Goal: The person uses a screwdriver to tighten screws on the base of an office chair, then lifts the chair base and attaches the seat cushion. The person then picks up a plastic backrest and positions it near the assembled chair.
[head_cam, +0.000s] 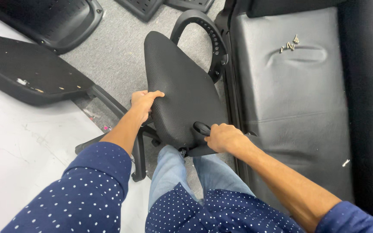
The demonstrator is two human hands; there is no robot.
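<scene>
left hand (143,101) grips the left edge of the black chair seat (182,90), fingers curled over it. right hand (222,138) is closed round a black handle (201,128) under the seat's near end. seat is tilted, over the grey floor (117,51), w/ an armrest (208,34) behind. small screws (289,45) lie on a black cushion (294,99) at right.

Both arms reach forward and down, sleeves of dotted dark blue cloth pushed up to the forearms. The left hand (145,102) is bent at the wrist, its fingers curled over and the thumb laid flat on top. The right hand (223,137), nearer the body and lower than the left, is closed into a fist, knuckles up, wrist straight.
</scene>
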